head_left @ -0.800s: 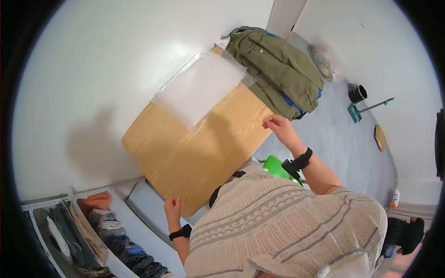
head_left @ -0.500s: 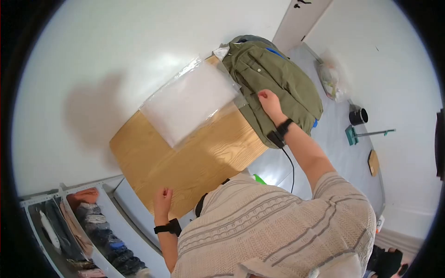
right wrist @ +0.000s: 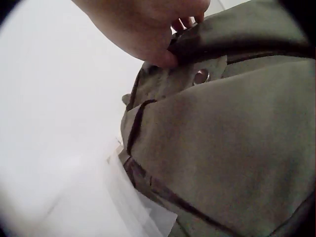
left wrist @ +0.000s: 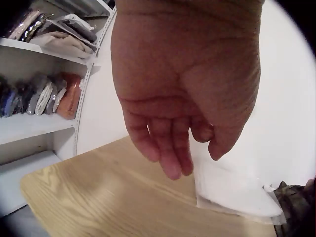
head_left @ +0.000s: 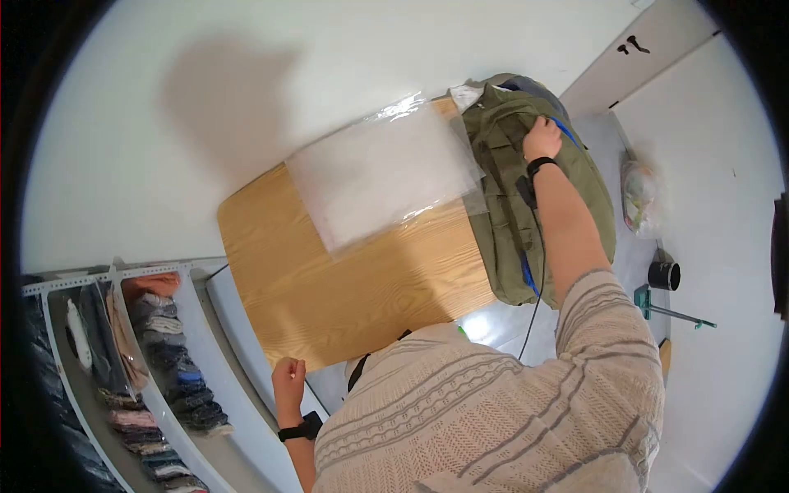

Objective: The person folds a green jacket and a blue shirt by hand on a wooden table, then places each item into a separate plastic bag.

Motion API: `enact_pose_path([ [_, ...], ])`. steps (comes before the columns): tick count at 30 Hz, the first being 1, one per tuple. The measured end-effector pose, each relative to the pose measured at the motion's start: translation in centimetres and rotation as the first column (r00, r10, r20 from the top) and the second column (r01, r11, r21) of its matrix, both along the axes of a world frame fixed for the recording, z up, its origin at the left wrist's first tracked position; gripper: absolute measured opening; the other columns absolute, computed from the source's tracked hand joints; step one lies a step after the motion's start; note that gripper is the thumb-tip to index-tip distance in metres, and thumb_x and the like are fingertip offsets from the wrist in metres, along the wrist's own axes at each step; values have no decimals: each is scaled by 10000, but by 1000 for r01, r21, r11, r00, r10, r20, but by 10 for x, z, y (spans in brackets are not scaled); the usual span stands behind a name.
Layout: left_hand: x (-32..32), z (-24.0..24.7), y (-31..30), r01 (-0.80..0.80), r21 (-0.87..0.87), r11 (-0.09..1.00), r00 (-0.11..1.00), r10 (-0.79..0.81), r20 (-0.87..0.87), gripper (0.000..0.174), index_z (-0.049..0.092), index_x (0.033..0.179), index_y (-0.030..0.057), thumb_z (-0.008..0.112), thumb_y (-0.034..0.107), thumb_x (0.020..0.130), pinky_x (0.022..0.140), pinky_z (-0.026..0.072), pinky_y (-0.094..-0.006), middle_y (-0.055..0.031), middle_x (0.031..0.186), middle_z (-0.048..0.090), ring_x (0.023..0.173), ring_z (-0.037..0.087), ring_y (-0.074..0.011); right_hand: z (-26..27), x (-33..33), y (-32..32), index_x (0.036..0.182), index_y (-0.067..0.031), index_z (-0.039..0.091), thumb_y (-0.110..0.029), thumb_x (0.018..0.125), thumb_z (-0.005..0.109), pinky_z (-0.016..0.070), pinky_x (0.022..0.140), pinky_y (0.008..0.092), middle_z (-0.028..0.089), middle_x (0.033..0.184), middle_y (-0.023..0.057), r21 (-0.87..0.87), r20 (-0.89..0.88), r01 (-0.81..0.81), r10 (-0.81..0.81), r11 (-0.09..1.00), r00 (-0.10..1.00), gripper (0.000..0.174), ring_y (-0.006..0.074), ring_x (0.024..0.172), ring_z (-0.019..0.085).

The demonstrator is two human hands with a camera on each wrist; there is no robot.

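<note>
An olive-green jacket (head_left: 503, 177) with blue edging lies in a pile over the table's right end. My right hand (head_left: 542, 138) is at its upper part; in the right wrist view the thumb (right wrist: 165, 60) and curled fingers grip a fold of the cloth near a metal snap (right wrist: 201, 76). My left hand (head_left: 288, 380) hangs over the table's near left corner, fingers loosely bent and holding nothing. Left of the jacket, a clear plastic bag (head_left: 382, 177), whitish inside, lies flat on the wooden table (head_left: 370, 304), its right edge meeting the jacket.
Shelves (head_left: 205, 329) with folded, bagged clothes stand at the left. A white wall (head_left: 345, 49) runs behind the table. On the floor at right are a filled plastic bag (head_left: 641, 197), a black bin (head_left: 664, 275) and a green dustpan (head_left: 643, 301). A cable (head_left: 536, 324) hangs from my right wrist.
My right hand has moved from beyond the table's edge, over the jacket, to its upper part, and now grips cloth. My left hand stays near the table's left corner. The head view has turned.
</note>
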State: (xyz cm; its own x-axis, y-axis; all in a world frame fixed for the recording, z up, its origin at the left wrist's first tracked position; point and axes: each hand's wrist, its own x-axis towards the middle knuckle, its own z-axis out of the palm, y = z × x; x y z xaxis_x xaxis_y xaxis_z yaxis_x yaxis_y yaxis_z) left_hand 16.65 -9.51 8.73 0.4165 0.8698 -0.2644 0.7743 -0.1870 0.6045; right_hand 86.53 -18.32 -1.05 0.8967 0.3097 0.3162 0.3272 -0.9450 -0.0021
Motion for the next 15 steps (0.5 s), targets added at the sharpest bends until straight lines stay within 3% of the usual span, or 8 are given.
enact_pose_path([
  [5,-9,-8,3,-6,-32,999,1000,6,-11,229,473,680,-17,622,102,805,566,398,-311,-100,638,510,592,466,-188,28,-2,-28,946,-110,569,-176,818,537,433,798,433,588,998,79,-2,68,-50,50,999,996,148,281,993,541],
  [7,-6,-9,10,37,-18,999,999,-37,-19,224,473,684,-17,622,98,805,568,397,-312,-100,639,512,593,467,-190,41,-5,-46,941,-128,567,-180,822,531,438,776,426,606,911,67,119,180,-21,-1,993,984,135,264,933,564],
  [8,-5,-9,13,52,-17,999,999,-52,-3,233,471,682,-18,624,107,806,567,396,-312,-105,638,511,594,468,-194,48,-11,-61,947,-116,557,-184,824,536,450,708,439,610,862,124,185,223,-23,-19,982,975,143,315,851,580],
  [9,-3,-8,16,67,-16,998,998,-67,13,242,469,681,-19,625,117,807,567,395,-313,-111,637,509,594,468,-198,57,-18,-78,947,-116,557,-184,824,536,450,708,439,610,862,124,179,231,-15,-27,984,973,143,315,851,580],
  [11,-2,-13,23,105,-12,994,994,-105,44,248,477,692,-24,623,135,814,562,390,-310,-111,636,506,594,468,-194,87,-39,-113,924,-71,550,-205,845,516,447,690,469,607,830,186,463,249,-50,-76,885,966,159,406,792,563],
  [13,-7,-23,31,189,18,982,981,-190,32,244,489,712,-28,620,148,820,567,387,-306,-104,638,498,603,469,-193,121,-72,-146,960,-62,543,-193,864,499,441,702,464,603,825,199,631,216,-22,-149,775,965,169,417,805,561],
  [14,-4,-20,33,204,16,979,978,-205,38,244,489,712,-28,620,148,820,567,387,-306,-104,638,498,603,469,-193,130,-78,-168,982,-42,530,-181,875,485,437,722,445,591,851,211,625,346,-120,-136,771,928,181,416,834,554],
  [15,2,-13,35,208,-43,977,977,-206,47,235,496,720,-26,618,147,822,569,384,-305,-100,636,493,608,466,-191,155,-98,-181,941,-36,512,-165,869,504,438,721,462,593,911,237,683,288,-58,-195,728,938,148,436,855,552],
])
